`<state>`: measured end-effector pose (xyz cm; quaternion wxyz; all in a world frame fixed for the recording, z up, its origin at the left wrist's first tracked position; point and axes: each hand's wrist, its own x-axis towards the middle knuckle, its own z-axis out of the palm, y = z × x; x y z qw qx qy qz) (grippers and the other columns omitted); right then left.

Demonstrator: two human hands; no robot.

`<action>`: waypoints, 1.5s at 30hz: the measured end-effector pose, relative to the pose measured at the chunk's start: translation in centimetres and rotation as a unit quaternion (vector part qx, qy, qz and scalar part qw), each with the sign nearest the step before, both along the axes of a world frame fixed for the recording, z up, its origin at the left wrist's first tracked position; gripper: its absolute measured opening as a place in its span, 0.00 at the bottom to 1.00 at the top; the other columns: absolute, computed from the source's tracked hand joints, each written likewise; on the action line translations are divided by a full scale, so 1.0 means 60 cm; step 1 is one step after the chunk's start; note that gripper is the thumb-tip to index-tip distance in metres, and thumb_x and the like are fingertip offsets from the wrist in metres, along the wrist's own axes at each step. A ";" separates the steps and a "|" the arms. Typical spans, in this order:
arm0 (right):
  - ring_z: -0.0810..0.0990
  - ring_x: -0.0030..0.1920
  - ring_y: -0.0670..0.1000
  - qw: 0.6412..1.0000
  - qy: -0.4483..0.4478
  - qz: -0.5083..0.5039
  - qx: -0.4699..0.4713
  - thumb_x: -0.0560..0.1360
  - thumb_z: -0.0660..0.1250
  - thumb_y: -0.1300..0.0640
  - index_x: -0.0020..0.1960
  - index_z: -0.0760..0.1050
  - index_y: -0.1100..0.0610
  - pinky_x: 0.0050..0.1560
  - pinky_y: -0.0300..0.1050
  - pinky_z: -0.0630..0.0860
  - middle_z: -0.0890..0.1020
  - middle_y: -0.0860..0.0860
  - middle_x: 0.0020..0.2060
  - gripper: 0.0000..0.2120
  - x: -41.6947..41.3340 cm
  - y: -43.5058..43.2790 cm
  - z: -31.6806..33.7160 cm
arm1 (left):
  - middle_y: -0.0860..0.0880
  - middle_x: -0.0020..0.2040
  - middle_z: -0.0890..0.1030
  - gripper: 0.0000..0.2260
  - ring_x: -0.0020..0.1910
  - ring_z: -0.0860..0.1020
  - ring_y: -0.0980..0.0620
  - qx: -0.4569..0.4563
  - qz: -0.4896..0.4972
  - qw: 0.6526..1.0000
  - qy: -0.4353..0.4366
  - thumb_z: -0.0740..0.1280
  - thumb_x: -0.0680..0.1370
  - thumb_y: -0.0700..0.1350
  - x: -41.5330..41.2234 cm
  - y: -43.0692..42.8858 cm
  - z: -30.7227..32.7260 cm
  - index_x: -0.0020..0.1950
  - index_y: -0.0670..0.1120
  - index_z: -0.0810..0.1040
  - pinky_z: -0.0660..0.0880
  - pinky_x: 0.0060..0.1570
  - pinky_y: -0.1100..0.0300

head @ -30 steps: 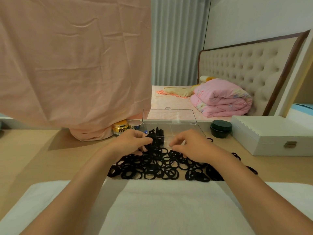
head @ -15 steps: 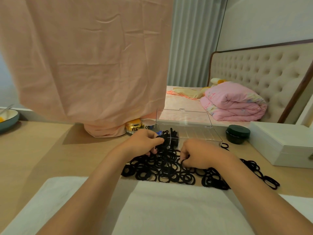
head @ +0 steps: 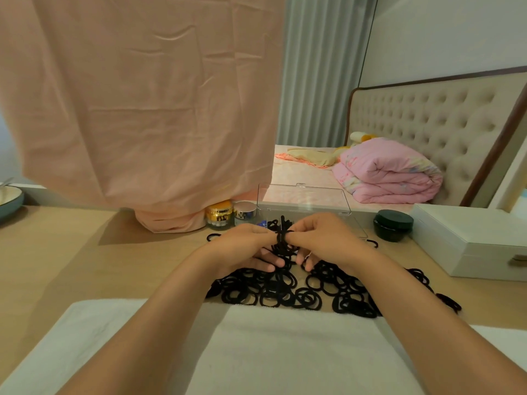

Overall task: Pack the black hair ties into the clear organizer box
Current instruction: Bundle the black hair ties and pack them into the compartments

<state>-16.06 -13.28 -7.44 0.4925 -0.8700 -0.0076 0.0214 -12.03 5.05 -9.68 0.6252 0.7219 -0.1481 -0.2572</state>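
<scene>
At your far left a bowl (head: 10,202) sits at the edge of the wooden table (head: 62,252), and a large pink cloth (head: 142,95) hangs over that side, its lower end bunched on the tabletop. Just right of the bunched end stand a gold jar (head: 219,215) and a silver-lidded jar (head: 244,214), side by side. Your left hand (head: 242,248) comes next, raised above the table with thumb and forefinger pinching a small bunch of black hair ties (head: 281,238). Your right hand (head: 323,240) meets it from the other side and pinches the same bunch, so the two hands are together, fingertips nearly touching. Directly behind them is the clear organizer box (head: 302,198), its lid standing upright; a few ties poke up from its left end, and your hands hide much of the base. Below your hands the loose pile of hair ties (head: 285,293) spreads across the table, its near edge touching the white towel (head: 285,352) in front of you and trailing off past your right forearm. Farther right a dark round jar (head: 393,225) stands beside a white case (head: 470,243).
</scene>
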 end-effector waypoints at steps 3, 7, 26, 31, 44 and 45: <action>0.80 0.24 0.50 0.999 -0.022 -0.025 -0.038 0.78 0.70 0.58 0.49 0.83 0.55 0.37 0.46 0.82 0.86 0.58 0.32 0.03 0.001 0.007 -0.007 | 0.44 0.50 0.85 0.21 0.50 0.84 0.47 -0.036 -0.018 0.999 0.028 0.64 0.81 0.55 0.000 0.001 -0.001 0.64 0.40 0.79 0.81 0.47 0.56; 0.80 0.27 0.48 0.998 -0.032 -0.028 -0.043 0.78 0.71 0.58 0.48 0.81 0.52 0.35 0.47 0.82 0.86 0.58 0.36 0.02 0.001 0.012 -0.012 | 0.49 0.44 0.84 0.15 0.51 0.86 0.49 0.050 -0.003 0.998 -0.041 0.72 0.76 0.51 0.000 0.003 0.001 0.58 0.43 0.81 0.82 0.52 0.53; 0.83 0.46 0.46 0.929 0.000 0.052 -0.367 0.74 0.75 0.49 0.45 0.86 0.49 0.51 0.50 0.83 0.86 0.43 0.44 0.04 0.009 0.022 -0.056 | 0.48 0.46 0.86 0.07 0.46 0.85 0.53 0.165 0.132 0.967 -0.140 0.69 0.80 0.49 0.028 0.042 -0.002 0.53 0.47 0.83 0.80 0.43 0.60; 0.85 0.42 0.51 0.948 -0.009 0.077 -0.310 0.77 0.72 0.52 0.43 0.84 0.53 0.49 0.49 0.83 0.86 0.49 0.41 0.06 0.005 0.000 -0.030 | 0.49 0.46 0.86 0.05 0.47 0.85 0.54 0.193 0.116 0.962 -0.152 0.69 0.80 0.50 0.025 0.035 -0.004 0.51 0.50 0.82 0.80 0.46 0.60; 0.77 0.29 0.39 0.982 -0.115 -0.066 -0.133 0.74 0.75 0.53 0.41 0.85 0.48 0.34 0.35 0.73 0.84 0.43 0.34 0.03 0.004 0.002 -0.005 | 0.54 0.32 0.83 0.10 0.52 0.85 0.47 0.035 0.002 0.998 -0.051 0.65 0.82 0.48 -0.004 0.011 0.014 0.59 0.43 0.79 0.80 0.50 0.55; 0.77 0.29 0.38 0.981 -0.118 -0.068 -0.137 0.74 0.74 0.53 0.41 0.85 0.48 0.33 0.33 0.72 0.83 0.42 0.33 0.03 0.004 0.002 -0.006 | 0.52 0.35 0.84 0.13 0.51 0.85 0.47 0.024 -0.004 0.999 -0.042 0.66 0.82 0.50 -0.006 0.009 0.015 0.60 0.43 0.79 0.80 0.49 0.55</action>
